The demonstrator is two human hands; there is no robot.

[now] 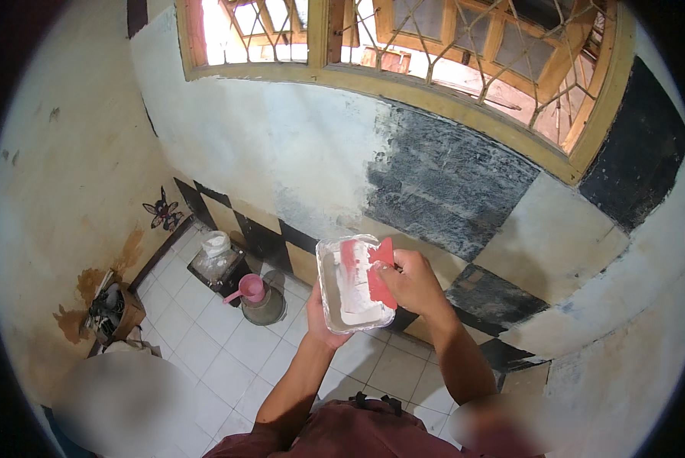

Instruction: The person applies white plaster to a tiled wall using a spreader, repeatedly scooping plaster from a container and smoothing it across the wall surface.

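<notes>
A shallow rectangular container [327, 286] with pale, pasty material is held up in front of me, my left hand [319, 313] closed round its left side from beneath. In my right hand [407, 278] is a red flat scraper [382, 282], lying over the container with white material smeared on its blade; my thumb presses on it. Beyond them is the wall, partly coated white [274, 137], with rough dark patches [445, 179] and black-and-cream checks lower down.
A yellow-framed window [449, 91] with grille tops the wall. On the white-tiled floor [228, 343] stand a dark block with a white bag [216, 244], a pink dipper [252, 288] on a grey bucket [262, 311], and a cluttered box [125, 317] by the stained left wall.
</notes>
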